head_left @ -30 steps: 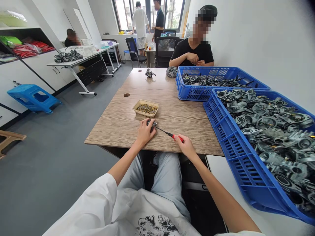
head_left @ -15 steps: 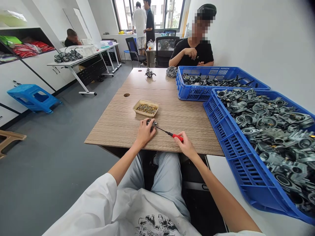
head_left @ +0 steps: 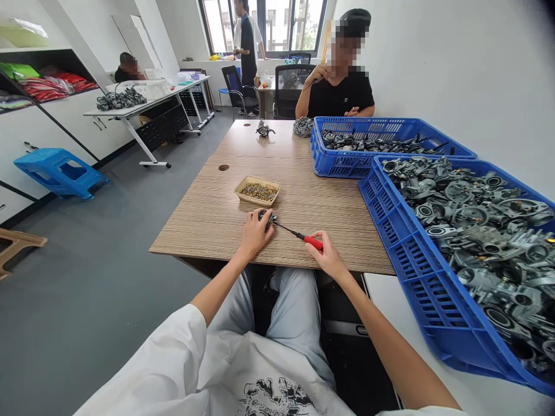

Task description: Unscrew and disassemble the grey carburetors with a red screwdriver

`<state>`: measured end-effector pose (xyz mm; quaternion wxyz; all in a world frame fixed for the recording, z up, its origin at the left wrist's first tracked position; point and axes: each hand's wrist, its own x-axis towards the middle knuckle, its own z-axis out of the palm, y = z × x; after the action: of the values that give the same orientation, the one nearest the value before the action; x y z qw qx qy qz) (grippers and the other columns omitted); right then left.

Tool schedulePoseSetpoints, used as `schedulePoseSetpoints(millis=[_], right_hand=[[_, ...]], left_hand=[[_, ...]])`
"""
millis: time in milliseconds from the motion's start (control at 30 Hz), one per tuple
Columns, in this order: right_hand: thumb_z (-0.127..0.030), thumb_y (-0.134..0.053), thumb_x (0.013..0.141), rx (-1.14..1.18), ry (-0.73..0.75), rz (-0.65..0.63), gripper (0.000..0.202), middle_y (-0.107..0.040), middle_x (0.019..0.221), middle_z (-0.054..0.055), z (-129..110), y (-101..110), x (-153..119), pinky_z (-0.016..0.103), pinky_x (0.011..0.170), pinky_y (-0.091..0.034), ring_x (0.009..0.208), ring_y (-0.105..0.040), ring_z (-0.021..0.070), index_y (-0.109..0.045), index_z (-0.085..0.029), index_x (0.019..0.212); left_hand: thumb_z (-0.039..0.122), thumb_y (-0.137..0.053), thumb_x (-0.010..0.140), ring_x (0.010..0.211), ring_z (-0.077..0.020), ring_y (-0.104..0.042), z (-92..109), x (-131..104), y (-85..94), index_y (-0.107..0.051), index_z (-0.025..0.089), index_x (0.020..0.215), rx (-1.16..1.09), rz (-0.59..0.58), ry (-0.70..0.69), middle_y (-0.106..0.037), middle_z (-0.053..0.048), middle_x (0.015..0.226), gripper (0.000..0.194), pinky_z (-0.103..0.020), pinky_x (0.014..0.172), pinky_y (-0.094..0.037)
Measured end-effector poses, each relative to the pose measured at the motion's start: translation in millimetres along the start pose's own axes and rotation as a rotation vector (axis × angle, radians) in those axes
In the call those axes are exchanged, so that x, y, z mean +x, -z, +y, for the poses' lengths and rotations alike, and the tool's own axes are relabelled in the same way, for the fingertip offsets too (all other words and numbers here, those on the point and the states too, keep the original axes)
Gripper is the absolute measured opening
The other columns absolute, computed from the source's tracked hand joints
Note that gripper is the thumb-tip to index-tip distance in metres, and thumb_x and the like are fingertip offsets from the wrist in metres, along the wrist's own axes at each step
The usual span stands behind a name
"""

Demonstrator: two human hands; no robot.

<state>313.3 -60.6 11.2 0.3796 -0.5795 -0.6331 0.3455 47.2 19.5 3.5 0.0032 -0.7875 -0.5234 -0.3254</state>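
My left hand (head_left: 256, 233) is closed around a small grey metal part (head_left: 270, 217) and holds it on the wooden table (head_left: 203, 214); the fingers cover most of the part. In my right hand (head_left: 328, 254) is a screwdriver (head_left: 313, 242) with a red and black handle. Its thin shaft points left, and the tip meets the metal part beside my left fingers. Just beyond my left hand, a beige tray (head_left: 237, 195) holds many small brass-coloured and dark pieces.
Two blue crates (head_left: 390, 231) of metal parts line the right side. Farther back on the table are a metal assembly (head_left: 263, 130) and a grey heap (head_left: 302, 126). A person in black (head_left: 342, 95) sits across, near the crates.
The seated person's raised hand has moved left and up, nearer the face. By the window, the standing people have shifted. My hands and the screwdriver look almost unmoved.
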Motion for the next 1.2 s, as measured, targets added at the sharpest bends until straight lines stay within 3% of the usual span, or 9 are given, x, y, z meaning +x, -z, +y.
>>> schedulePoseSetpoints(millis=[233, 567, 700, 800, 1200], right_hand=[[-0.054, -0.06, 0.092, -0.046, -0.008, 0.032, 0.032, -0.049, 0.067, -0.006, 3.0, 0.1, 0.3, 0.033, 0.061, -0.036, 0.058, -0.046, 0.0183, -0.046, -0.026, 0.101], [-0.059, -0.051, 0.1, -0.022, 0.032, 0.085, 0.037, -0.046, 0.068, -0.004, -0.5, -2.8, 2.4, 0.032, 0.063, -0.034, 0.063, -0.044, 0.0175, -0.047, -0.026, 0.084], [-0.056, -0.053, 0.099, -0.025, 0.02, 0.055, 0.031, -0.048, 0.066, -0.005, -2.1, -1.7, 1.1, 0.032, 0.062, -0.035, 0.06, -0.045, 0.0183, -0.054, -0.025, 0.1], [-0.053, -0.061, 0.094, 0.001, -0.002, 0.02, 0.034, -0.047, 0.064, -0.008, -0.4, -0.7, -0.1, 0.032, 0.06, -0.035, 0.055, -0.045, 0.0178, -0.048, -0.026, 0.11], [-0.056, -0.056, 0.094, -0.032, 0.007, 0.072, 0.032, -0.051, 0.072, -0.004, 2.2, -0.8, 1.7, 0.033, 0.063, -0.035, 0.063, -0.045, 0.0186, -0.048, -0.026, 0.098]], left_hand=[[0.027, -0.056, 0.1, 0.126, -0.0335, -0.049, -0.7, -0.2, -1.0, -0.057, 0.024, 0.148, -0.001, 0.003, 0.001, -0.052, -0.016, 0.141, 0.049, -0.05, 0.109, -0.048], [0.027, -0.057, 0.099, 0.126, -0.0336, -0.049, 0.2, -0.1, -0.2, -0.058, 0.024, 0.148, 0.01, 0.005, -0.002, -0.053, -0.016, 0.14, 0.048, -0.049, 0.108, -0.049], [0.027, -0.057, 0.1, 0.126, -0.0334, -0.049, 1.1, 0.4, 0.6, -0.058, 0.023, 0.147, 0.007, 0.002, 0.001, -0.053, -0.016, 0.14, 0.047, -0.049, 0.108, -0.048], [0.027, -0.058, 0.099, 0.126, -0.0335, -0.048, 1.5, 0.5, 1.0, -0.059, 0.021, 0.147, 0.009, -0.005, 0.004, -0.053, -0.016, 0.14, 0.048, -0.049, 0.109, -0.048], [0.029, -0.06, 0.098, 0.126, -0.0341, -0.048, 0.4, 0.2, 0.3, -0.059, 0.02, 0.147, 0.017, 0.007, -0.009, -0.053, -0.017, 0.139, 0.05, -0.049, 0.11, -0.048]])
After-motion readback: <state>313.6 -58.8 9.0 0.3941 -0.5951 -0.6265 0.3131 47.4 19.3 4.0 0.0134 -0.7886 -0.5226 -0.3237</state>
